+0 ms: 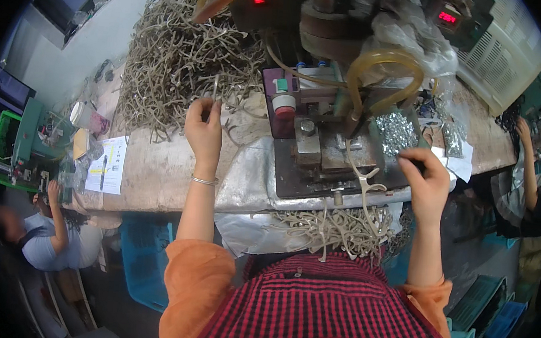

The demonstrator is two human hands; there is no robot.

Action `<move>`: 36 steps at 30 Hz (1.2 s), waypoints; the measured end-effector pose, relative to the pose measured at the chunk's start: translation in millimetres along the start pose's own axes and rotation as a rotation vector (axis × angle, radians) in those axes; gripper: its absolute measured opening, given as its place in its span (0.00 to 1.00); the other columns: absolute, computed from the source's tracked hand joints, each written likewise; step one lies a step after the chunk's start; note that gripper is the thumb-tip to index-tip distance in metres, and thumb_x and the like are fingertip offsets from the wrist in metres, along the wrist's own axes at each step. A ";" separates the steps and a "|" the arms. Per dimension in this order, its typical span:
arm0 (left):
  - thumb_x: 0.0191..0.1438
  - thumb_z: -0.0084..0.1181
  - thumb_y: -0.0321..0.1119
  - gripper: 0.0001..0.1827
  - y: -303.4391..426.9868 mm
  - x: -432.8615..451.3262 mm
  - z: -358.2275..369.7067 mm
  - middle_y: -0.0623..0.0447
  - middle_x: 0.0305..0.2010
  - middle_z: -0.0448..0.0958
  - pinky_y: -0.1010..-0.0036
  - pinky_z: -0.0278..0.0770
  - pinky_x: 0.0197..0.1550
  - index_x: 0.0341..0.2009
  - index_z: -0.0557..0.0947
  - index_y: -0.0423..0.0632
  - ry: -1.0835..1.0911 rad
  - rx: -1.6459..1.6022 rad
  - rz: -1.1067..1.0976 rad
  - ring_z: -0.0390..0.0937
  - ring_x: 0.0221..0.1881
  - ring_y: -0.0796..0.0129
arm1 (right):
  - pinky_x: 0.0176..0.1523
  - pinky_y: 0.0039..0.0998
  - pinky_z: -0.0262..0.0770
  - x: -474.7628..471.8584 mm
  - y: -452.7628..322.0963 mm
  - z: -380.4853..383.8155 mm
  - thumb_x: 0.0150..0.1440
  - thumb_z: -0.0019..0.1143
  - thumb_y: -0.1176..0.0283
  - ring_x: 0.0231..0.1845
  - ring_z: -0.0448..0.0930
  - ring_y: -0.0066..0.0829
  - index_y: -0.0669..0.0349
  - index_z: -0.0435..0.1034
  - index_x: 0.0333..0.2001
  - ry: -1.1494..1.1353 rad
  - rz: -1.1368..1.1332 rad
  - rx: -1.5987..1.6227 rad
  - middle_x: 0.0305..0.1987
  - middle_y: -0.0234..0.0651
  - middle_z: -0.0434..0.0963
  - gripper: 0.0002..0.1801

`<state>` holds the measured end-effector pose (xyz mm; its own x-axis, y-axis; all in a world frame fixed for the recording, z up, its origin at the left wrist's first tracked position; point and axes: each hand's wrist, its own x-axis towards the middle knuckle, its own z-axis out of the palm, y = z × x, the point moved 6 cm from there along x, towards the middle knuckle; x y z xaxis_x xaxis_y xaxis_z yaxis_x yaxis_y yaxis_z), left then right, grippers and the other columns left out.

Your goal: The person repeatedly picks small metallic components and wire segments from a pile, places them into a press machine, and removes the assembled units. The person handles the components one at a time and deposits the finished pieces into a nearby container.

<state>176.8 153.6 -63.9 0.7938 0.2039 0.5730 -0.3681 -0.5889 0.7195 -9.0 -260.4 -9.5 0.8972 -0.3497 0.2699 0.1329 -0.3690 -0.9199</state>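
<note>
My left hand [204,133] pinches a thin grey metal piece [216,87] between thumb and forefinger, beside a large heap of bent grey metal pieces [188,57]. My right hand [426,181] hovers by a heap of small shiny metal parts [395,133], thumb and forefinger near each other; whether something tiny is between them cannot be seen. Between the hands stands a bench press [331,35] with a metal die block [348,149]. One bent, forked metal piece [364,183] reaches from the block over the table's front edge. More such pieces [337,229] lie below, above my lap.
A red button [284,113] sits left of the die. A yellowish hose [386,59] loops above it. On the left are a marked paper [106,165] and a white cup [82,113]. Co-workers sit left [55,242] and right [533,185]. A blue crate [142,259] stands below.
</note>
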 end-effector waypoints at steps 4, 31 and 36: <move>0.63 0.57 0.26 0.04 29.4 -10.1 14.5 0.53 0.34 0.77 0.76 0.76 0.38 0.41 0.77 0.40 -0.084 -0.415 -0.083 0.77 0.35 0.72 | 0.51 0.26 0.76 40.4 -27.9 48.2 0.52 0.67 0.79 0.43 0.81 0.24 0.67 0.75 0.44 -0.070 -0.066 0.163 0.40 0.35 0.83 0.15; 0.51 0.60 0.15 0.14 271.1 -119.8 23.3 0.43 0.44 0.85 0.68 0.71 0.35 0.41 0.81 0.44 -0.496 -0.282 0.925 0.84 0.42 0.54 | 0.50 0.42 0.76 -8.3 35.9 -17.7 0.46 0.65 0.71 0.50 0.76 0.44 0.62 0.76 0.38 0.198 -0.090 -0.776 0.40 0.42 0.78 0.14; 0.48 0.56 0.16 0.15 263.7 -119.1 38.4 0.41 0.45 0.85 0.67 0.69 0.27 0.41 0.84 0.43 -0.423 -0.222 1.003 0.77 0.27 0.54 | 0.44 0.38 0.76 -4.9 74.6 0.0 0.48 0.61 0.70 0.46 0.75 0.39 0.59 0.74 0.32 0.308 -0.198 -0.852 0.35 0.36 0.76 0.07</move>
<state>3.8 -56.0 42.5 0.1731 -0.5945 0.7852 -0.9809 -0.1759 0.0830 -3.5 -286.3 -79.5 0.7233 -0.3809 0.5760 -0.1921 -0.9122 -0.3620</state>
